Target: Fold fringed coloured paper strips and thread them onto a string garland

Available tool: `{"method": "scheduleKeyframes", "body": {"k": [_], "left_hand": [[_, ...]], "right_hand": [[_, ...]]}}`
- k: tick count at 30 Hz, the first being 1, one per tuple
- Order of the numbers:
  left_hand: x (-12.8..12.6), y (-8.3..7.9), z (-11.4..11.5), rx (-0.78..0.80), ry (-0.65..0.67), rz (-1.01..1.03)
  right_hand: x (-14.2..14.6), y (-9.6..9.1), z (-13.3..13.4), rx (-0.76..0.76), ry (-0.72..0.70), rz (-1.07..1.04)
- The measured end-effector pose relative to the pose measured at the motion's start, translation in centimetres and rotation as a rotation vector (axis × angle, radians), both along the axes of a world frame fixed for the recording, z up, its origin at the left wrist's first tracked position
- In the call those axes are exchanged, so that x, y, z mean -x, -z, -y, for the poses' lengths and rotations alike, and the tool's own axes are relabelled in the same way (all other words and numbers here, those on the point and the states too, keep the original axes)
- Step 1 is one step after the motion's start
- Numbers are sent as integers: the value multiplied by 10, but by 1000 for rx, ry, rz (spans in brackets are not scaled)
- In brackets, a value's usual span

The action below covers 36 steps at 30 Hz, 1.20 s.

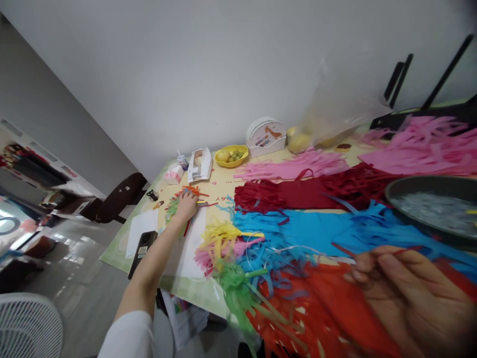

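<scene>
One thin red strip (342, 249) is sticking out of the right hand (406, 293), whose thumb and fingertips are pinching it over the orange fringed sheet (328, 293); the left hand (187, 203) is touching a multicoloured fringe bundle (172, 208) on the table (201, 289), its grip impossible to tell.

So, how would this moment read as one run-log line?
left hand: over colourful strips | right hand: pinching thin red strip | nearby: phone, yellow bowl, blue fringed sheet
</scene>
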<state>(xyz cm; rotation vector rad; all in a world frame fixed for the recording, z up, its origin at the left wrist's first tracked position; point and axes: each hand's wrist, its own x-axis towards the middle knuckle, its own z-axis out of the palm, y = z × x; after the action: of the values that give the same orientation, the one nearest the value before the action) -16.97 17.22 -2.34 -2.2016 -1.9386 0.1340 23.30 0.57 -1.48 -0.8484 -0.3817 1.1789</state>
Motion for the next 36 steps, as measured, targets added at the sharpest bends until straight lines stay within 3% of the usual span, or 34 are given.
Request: {"method": "scheduleKeyframes", "body": {"k": [4,10,13,16,18,22,26,31,33,36], "left_hand": [[-9,-4,-15,28,25,22],[-24,-1,-51,73,-38,112],[-33,-4,-58,74,-79,179],[-36,-19,-52,-14,-125,291],[-33,-38,-42,-105,-143,399],[-28,-87,0,-270,-152,672],[-48,-115,78,-317,-95,931],[-107,-110,172,-80,4,1535],[-129,-103,193,17,29,1637],[-149,-93,207,75,66,1699]], "right_hand": [[1,0,-2,28,-2,14],[1,-1,-6,69,-42,25],[1,-2,-6,77,-71,33],[1,-8,-4,48,-40,31],[1,-13,-3,21,-20,44],[4,-22,-6,-52,-97,227],[22,-39,-13,-221,-245,581],[62,-78,-6,-460,-419,786],[74,-90,1,-527,-507,836],[80,-98,12,-561,-585,881]]}}
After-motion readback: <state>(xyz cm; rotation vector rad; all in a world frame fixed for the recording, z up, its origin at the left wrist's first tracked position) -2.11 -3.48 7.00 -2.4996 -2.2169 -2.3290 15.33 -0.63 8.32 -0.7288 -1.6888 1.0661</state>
